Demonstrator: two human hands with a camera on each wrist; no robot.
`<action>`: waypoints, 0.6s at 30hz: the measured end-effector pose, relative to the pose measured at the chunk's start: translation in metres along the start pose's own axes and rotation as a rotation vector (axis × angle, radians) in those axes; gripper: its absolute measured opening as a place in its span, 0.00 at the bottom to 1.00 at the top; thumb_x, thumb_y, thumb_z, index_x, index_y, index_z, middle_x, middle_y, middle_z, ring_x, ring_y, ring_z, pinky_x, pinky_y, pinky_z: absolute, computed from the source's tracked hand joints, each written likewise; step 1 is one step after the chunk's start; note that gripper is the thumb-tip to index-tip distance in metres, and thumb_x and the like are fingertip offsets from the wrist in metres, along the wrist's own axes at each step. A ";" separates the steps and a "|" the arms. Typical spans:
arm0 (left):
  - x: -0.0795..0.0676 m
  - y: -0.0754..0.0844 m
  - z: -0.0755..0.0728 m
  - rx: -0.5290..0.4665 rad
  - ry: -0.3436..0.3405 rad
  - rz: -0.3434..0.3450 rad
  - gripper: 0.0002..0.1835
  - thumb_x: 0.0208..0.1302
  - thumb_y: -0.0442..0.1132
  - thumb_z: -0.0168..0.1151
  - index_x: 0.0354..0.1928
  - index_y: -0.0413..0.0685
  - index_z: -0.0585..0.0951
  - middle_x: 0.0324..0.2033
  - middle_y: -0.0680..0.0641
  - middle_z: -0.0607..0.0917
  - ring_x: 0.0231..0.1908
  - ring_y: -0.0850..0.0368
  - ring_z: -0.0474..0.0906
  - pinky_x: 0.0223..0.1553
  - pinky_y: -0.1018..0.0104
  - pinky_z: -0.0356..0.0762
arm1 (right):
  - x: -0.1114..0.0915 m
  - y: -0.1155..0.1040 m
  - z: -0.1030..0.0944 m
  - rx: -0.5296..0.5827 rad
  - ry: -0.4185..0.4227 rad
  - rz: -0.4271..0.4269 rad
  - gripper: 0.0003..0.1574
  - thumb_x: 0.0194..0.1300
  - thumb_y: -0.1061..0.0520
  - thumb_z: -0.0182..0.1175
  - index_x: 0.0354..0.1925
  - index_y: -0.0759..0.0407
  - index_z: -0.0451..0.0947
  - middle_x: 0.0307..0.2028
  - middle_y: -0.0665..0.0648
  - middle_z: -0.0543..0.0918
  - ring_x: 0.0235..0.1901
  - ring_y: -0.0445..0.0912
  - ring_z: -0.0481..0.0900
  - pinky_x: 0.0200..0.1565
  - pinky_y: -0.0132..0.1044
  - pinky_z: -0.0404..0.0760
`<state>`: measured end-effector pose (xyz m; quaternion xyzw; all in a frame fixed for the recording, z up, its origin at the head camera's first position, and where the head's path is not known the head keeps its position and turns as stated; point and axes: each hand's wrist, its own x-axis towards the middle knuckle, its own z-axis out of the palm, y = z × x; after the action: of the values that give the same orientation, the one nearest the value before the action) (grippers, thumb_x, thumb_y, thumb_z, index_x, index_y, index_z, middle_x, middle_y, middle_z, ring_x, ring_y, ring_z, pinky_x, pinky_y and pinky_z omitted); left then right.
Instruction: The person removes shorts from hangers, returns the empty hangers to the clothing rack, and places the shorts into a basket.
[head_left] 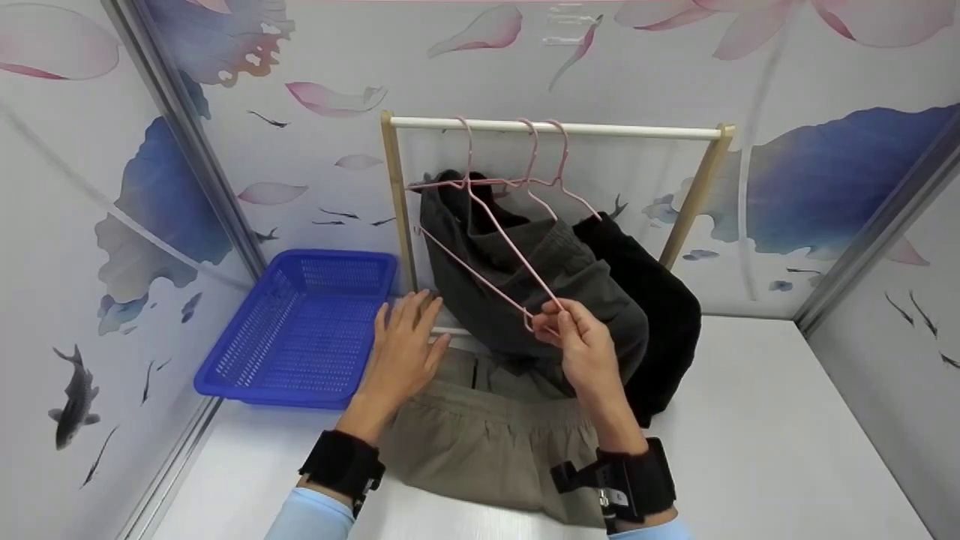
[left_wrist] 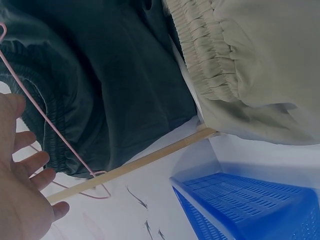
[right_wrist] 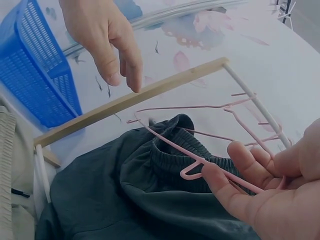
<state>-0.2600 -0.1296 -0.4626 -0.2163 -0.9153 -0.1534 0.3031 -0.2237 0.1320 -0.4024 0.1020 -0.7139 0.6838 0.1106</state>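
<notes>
Nearest the head camera: black wrist bands above light-blue sleeves. Right hand pinches one lower corner of a pink hanger between thumb and fingers; hanger's hook is at the white rail, frame tilted toward the person. Left hand spread, holding nothing, just beside the rack's left wooden post.

Dark grey garment hangs directly behind the held hanger, filling the space between it and the wall. Black garment hangs to its right. Khaki garment lies on the table beneath both arms. Blue basket stands left of the left hand.
</notes>
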 end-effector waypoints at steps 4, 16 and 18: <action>-0.003 0.001 0.002 -0.015 0.000 -0.005 0.27 0.76 0.46 0.60 0.69 0.39 0.74 0.67 0.35 0.73 0.69 0.35 0.67 0.67 0.29 0.58 | -0.003 0.001 0.000 0.016 -0.073 0.000 0.18 0.83 0.66 0.42 0.57 0.78 0.73 0.50 0.72 0.83 0.53 0.61 0.85 0.54 0.41 0.84; -0.014 0.003 0.005 -0.031 -0.004 -0.021 0.26 0.75 0.45 0.61 0.68 0.39 0.75 0.68 0.35 0.74 0.69 0.36 0.68 0.68 0.30 0.59 | -0.010 0.013 -0.009 0.003 -0.232 -0.014 0.19 0.80 0.64 0.51 0.61 0.77 0.74 0.55 0.75 0.81 0.51 0.58 0.87 0.52 0.40 0.85; -0.016 0.004 0.005 -0.036 -0.004 -0.020 0.26 0.74 0.45 0.61 0.68 0.39 0.75 0.68 0.35 0.74 0.69 0.36 0.68 0.68 0.30 0.59 | -0.011 0.015 -0.013 -0.015 -0.232 0.004 0.20 0.79 0.65 0.52 0.63 0.76 0.73 0.58 0.75 0.80 0.50 0.57 0.87 0.51 0.40 0.85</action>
<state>-0.2491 -0.1291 -0.4764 -0.2129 -0.9151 -0.1723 0.2959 -0.2172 0.1456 -0.4199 0.1782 -0.7272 0.6623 0.0266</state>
